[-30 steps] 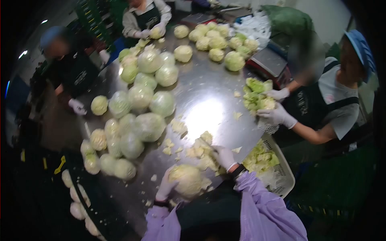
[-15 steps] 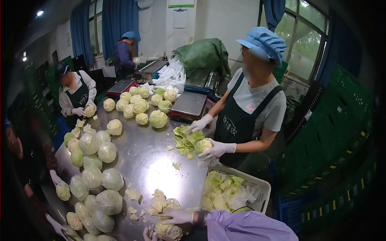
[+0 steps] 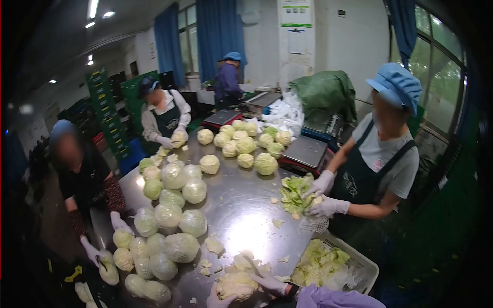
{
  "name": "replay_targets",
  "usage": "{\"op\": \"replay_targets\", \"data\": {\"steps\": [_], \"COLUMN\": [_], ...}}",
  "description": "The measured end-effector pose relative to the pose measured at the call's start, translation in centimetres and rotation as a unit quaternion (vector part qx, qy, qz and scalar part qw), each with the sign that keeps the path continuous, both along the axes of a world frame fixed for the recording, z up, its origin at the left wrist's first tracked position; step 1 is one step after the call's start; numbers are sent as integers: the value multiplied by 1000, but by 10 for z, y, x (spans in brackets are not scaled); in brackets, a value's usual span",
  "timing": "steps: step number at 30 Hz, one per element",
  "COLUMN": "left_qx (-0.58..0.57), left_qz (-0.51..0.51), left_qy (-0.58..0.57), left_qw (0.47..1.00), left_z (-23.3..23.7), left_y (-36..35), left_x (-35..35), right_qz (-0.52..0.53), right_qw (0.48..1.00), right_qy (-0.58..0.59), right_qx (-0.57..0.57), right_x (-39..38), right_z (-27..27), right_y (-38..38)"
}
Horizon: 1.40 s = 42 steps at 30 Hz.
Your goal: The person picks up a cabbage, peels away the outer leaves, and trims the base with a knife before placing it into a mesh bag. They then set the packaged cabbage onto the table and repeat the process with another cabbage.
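Head view. The cabbage [image 3: 235, 285] is a pale, yellow-white head with loose, ragged outer leaves. It sits on the steel table [image 3: 241, 205] at the middle of its near edge, with torn leaf scraps [image 3: 211, 245] strewn just beyond it. The left hand [image 3: 217, 299], in a white glove, presses against the near-left side of the cabbage with its fingers curled around the head. The picture's lower edge cuts off most of that hand. The right hand [image 3: 270, 282], also gloved, touches the cabbage's right side. Whether its fingers are closed cannot be told, and a thin grey strip by its fingertips is too blurred to name. One lilac sleeve [image 3: 334, 299] shows, cut off at the bottom.

Just off the table's near right corner stands one white crate [image 3: 365, 264] filled with green leaves. Along the left edge lies a crowd of film-wrapped heads [image 3: 179, 246], roughly fifteen; they overlap too much for a sure count. At the far end is a heap of bare heads [image 3: 245, 146], about a dozen. Two scales [image 3: 306, 151] stand at the far right corner, with one green sack [image 3: 326, 92] behind them.

Four other people are in view. A co-worker [image 3: 382, 164] at the right edge holds a leafy green head [image 3: 295, 193] in two gloved hands. A second person works at the left edge, a third at the far left corner, and the fourth stands behind the table, turned away
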<state>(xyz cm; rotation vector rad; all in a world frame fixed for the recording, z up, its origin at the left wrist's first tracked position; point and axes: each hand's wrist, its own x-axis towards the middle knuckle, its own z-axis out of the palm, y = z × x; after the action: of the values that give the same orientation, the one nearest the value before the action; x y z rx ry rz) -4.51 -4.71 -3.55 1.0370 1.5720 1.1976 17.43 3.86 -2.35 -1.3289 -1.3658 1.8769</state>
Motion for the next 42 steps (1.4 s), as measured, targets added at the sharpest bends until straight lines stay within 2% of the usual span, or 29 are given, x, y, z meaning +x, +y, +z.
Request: {"op": "replay_targets", "data": {"steps": [1, 2, 3, 4, 5, 6, 7, 9, 11, 12, 13, 14, 15, 17, 19, 20, 22, 23, 29, 31, 32, 34, 35, 36, 37, 38, 39, 41, 42], "left_qx": [26, 52, 57, 87, 107, 98, 96, 165, 186, 141, 101, 176, 172, 161, 169, 175, 163, 155, 97, 65, 48, 18, -7, 17, 31, 19, -11, 42, 35], "left_qz": [-29, -59, -40, -72, -102, -139, -127, -111, -67, -98, -130, -77, -55, -90, -88, -92, -87, -83, -72, -67, -62, -80, -90, -86, -79, -50, -47, -30, -26], "left_qy": [-24, -46, -42, 129, 298, 232, 235, 230, 233, 169, 102, 191, 193, 81, 67, 55, 50, 46, 20, 15, 7, -49, -99, -105, -114, -94, -148, 55, 53], "left_qw": [999, 996, 997, 985, 943, 958, 959, 953, 952, 970, 981, 963, 964, 980, 980, 979, 982, 983, 992, 996, 997, 995, 991, 991, 990, 994, 988, 997, 998], "left_z": [22, 32, 30, 26, 25, 70, 65, 45, 50, 70, 81, 58, 50, 41, 33, 30, 26, 25, 7, -15, -26, 29, 57, 49, 52, 54, 29, 5, -1], "left_y": [4, 6, 5, 6, 7, 9, 11, 18, 13, 15, 15, 17, 17, 20, 23, 26, 26, 26, 31, 31, 33, 27, 29, 34, 38, 34, 34, 33, 29], "left_x": [6, 7, 4, 0, -3, 7, 11, 15, 23, 27, 29, 28, 26, 26, 29, 29, 29, 29, 21, 16, 16, 15, 14, 12, 14, 15, 14, 10, 12], "right_qz": [-15, -28, -42, -60, -79, -26, 43, -31, 6, 25, 56, 69, 77, 73, 52, 53, 99, 98, 90, 31, 27, 98, 89, 75, 51, 77, 86, 91, 86], "right_qw": [998, 997, 994, 990, 985, 988, 985, 983, 989, 991, 990, 989, 988, 988, 989, 989, 984, 984, 989, 957, 959, 924, 938, 942, 952, 962, 992, 989, 989], "right_qy": [56, 62, 69, 78, 87, -25, -118, -78, -23, 30, 34, 37, 37, 36, 34, 33, -151, -151, 7, -25, -31, -203, -197, -143, -114, -120, -83, -111, -115], "right_qx": [-17, -46, -74, -100, -127, -150, -117, 164, 147, 127, 127, 127, 126, 128, 131, 135, -9, -8, 119, 289, 281, 310, 271, 293, 280, 234, 38, -24, -35], "right_x": [-3, -4, -5, -7, -8, 2, 6, 6, 9, 5, -1, -6, -7, -3, 1, -3, -8, -8, -5, -7, -9, -16, -16, -12, -11, 0, 4, 19, 21], "right_z": [-34, -33, -31, -19, -6, 11, 53, -62, -16, 2, 0, -4, -9, -19, -23, -4, 32, 31, -30, -50, -36, 20, 25, 7, 11, 2, 30, 21, 24], "right_y": [-1, -3, -7, -12, -18, -15, -11, -12, -11, -8, -3, 2, 4, 5, 7, 9, 10, 10, 7, 3, 0, 2, 4, 8, 10, 13, 24, 33, 28]}}
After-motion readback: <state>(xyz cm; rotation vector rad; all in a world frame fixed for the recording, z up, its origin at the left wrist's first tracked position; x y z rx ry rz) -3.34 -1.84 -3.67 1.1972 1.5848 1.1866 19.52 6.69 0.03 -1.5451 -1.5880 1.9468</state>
